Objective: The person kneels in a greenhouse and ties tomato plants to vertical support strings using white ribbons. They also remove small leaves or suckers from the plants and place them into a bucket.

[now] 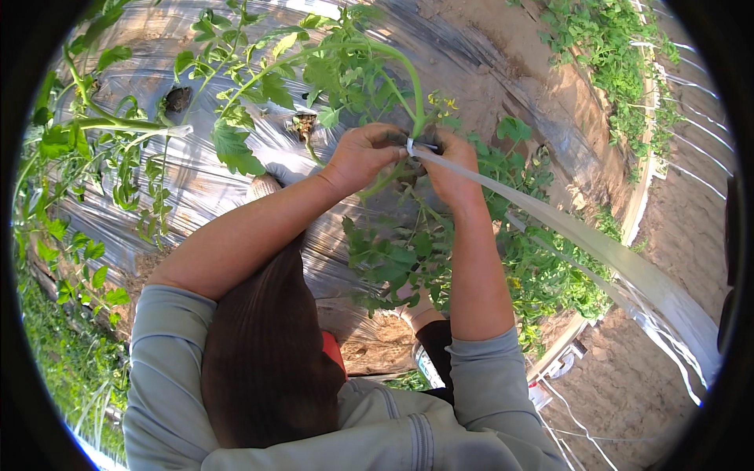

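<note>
A tomato plant's thick green stem (415,88) arches up and over in front of me. A strip of whitish plastic twine (500,189) wraps around it in a small loop and runs taut to the lower right. My left hand (372,154) pinches the loop with thumb and fingertips from the left side. On the other side my right hand (455,168) closes at the same loop, its fingers curled behind the stem and partly hidden. A thin dark item shows by the right fingers; I cannot tell what it is. Both hands' fingertips look darkly stained.
Silvery plastic mulch film (283,218) covers the bed, with planting holes (178,99) in it. Another tomato stem (126,123) lies to the left, held by pale twine. Yellow flowers (443,103) hang near my right hand. More white twines (671,359) stretch at the right, beyond a pale edging (642,182).
</note>
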A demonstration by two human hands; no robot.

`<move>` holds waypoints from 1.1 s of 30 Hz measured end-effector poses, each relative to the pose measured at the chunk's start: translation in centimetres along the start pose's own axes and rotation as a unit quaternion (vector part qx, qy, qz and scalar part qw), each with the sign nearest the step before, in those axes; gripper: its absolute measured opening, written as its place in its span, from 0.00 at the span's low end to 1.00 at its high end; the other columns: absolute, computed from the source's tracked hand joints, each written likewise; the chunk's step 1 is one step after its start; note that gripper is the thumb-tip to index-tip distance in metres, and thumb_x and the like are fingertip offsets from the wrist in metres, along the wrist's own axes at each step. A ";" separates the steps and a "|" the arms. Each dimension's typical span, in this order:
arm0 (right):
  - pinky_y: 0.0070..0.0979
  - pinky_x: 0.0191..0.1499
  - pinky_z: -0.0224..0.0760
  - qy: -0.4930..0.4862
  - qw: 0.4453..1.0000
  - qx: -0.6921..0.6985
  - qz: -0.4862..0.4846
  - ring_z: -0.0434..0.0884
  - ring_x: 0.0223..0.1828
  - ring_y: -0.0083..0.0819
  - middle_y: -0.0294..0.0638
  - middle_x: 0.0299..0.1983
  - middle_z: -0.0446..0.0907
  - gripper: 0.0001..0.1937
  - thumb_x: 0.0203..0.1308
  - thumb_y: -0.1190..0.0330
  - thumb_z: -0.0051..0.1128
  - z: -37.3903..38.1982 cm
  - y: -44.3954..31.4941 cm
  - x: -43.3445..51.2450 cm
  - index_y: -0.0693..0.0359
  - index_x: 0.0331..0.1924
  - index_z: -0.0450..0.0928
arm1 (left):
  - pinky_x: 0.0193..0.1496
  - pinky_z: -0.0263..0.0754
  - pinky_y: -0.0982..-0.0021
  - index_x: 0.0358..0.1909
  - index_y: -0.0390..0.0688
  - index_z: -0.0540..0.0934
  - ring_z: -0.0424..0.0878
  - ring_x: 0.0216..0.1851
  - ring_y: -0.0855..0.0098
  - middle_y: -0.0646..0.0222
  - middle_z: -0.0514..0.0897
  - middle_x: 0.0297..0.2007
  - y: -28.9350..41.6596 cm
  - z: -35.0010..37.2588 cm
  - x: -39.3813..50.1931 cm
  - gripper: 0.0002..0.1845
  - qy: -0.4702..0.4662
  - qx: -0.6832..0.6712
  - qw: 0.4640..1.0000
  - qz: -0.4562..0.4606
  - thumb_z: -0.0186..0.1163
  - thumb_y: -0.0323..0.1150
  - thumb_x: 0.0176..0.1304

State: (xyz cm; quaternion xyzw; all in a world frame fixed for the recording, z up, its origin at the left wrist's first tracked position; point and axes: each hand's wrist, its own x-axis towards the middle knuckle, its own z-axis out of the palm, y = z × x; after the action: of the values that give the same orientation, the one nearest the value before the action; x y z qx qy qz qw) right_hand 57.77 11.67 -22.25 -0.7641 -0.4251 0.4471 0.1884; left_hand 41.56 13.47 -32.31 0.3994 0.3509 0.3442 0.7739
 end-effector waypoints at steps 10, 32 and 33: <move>0.36 0.32 0.74 0.024 0.996 -0.077 -0.040 0.84 0.26 0.39 0.53 0.27 0.83 0.14 0.59 0.66 0.66 0.7 2.1 0.7 0.72 0.37 0.79 | 0.43 0.78 0.68 0.39 0.38 0.84 0.84 0.38 0.65 0.62 0.85 0.38 -0.2 -1.0 0.3 0.09 0.004 0.192 0.970 0.146 0.68 0.30 0.58; 0.20 0.32 0.74 0.152 0.961 0.192 -0.130 0.82 0.30 0.22 0.38 0.31 0.82 0.11 0.73 0.67 0.58 0.5 -4.1 -7.1 0.70 0.44 0.82 | 0.43 0.73 0.51 0.33 0.36 0.75 0.77 0.40 0.42 0.49 0.80 0.34 -1.2 -0.4 1.7 0.13 0.015 0.374 0.924 0.082 0.62 0.36 0.54; 0.20 0.32 0.74 0.152 0.962 0.183 -0.132 0.82 0.30 0.22 0.38 0.31 0.82 0.12 0.73 0.66 0.58 0.7 -3.4 -7.2 0.70 0.44 0.82 | 0.43 0.74 0.52 0.34 0.36 0.76 0.78 0.40 0.43 0.49 0.81 0.35 -1.3 -0.2 1.6 0.13 0.000 0.374 0.926 0.059 0.62 0.35 0.55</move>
State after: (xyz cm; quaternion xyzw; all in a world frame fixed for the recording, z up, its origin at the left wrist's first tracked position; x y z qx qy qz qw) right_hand 53.82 7.63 -16.51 -0.7125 -0.3994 0.3669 0.4453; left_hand 42.54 14.28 -33.93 0.6797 0.4295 0.2335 0.5468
